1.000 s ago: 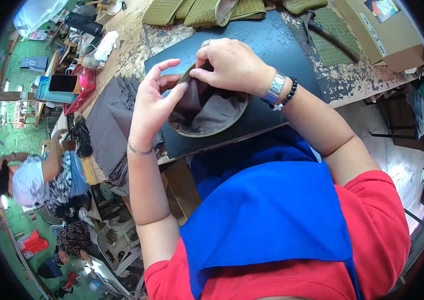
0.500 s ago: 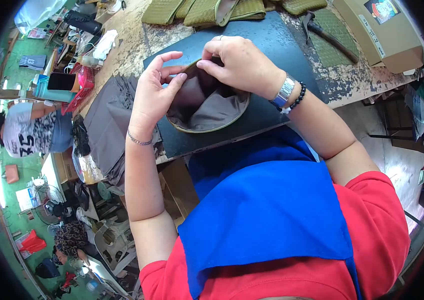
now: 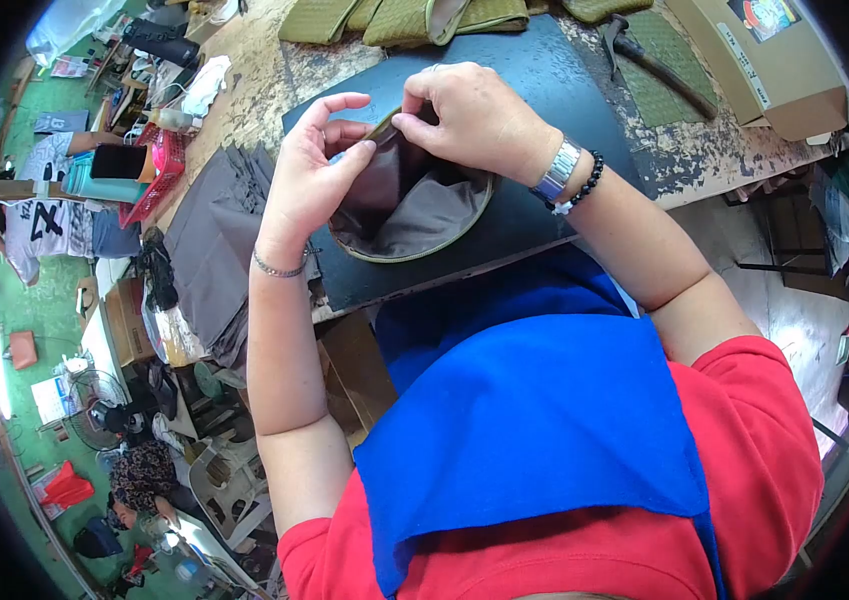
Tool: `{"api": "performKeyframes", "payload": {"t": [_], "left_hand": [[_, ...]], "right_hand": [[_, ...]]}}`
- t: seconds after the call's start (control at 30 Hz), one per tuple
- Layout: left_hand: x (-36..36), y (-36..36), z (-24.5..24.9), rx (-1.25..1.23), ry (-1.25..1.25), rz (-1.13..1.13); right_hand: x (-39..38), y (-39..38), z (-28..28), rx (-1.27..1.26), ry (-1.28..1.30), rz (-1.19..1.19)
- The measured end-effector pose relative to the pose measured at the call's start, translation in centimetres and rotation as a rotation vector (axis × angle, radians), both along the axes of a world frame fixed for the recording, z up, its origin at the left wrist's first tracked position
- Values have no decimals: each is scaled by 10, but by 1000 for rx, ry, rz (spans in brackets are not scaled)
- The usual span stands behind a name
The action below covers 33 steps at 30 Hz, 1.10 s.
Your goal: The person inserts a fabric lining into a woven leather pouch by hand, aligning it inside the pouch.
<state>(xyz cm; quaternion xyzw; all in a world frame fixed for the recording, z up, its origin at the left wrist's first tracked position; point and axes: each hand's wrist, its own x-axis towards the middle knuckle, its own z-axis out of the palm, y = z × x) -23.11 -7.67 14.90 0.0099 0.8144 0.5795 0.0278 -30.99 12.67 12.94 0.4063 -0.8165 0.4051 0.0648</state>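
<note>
A pouch [image 3: 422,218] with a dark brown lining and an olive edge lies on a dark board, its mouth facing me. My left hand [image 3: 309,175] pinches the left part of the rim between thumb and fingers. Close beside it, my right hand [image 3: 479,115] grips the far rim, thumb toward the lining and fingertips partly hidden. The pouch's outer side is mostly out of sight beneath the lining and hands.
Under the pouch is the dark board [image 3: 544,100]. Olive woven pieces [image 3: 409,28] lie beyond it. A hammer [image 3: 659,72] rests at the right, near a cardboard box [image 3: 774,85]. Dark fabric [image 3: 214,245] is piled at the left. Co-workers [image 3: 54,225] are farther left.
Both hands stay on the pouch rim, with the right hand's fingers shifted slightly. The view has moved a little. At the left, a co-worker has turned and shifted.
</note>
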Motion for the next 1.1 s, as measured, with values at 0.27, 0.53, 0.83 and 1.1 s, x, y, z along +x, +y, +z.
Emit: {"api": "performKeyframes", "payload": {"t": [0.27,0.53,0.83,1.1], "left_hand": [[-1,16,14,-362,105,123],[5,18,16,-326,144,101],[-4,14,9,-229,109,53],[-4,25,18,-500,229,87]], "right_hand": [[1,-5,5,60,82,38],[9,4,4,42,52,-21],[1,1,6,54,19,-45],[13,6,9,-31,51,31]]}}
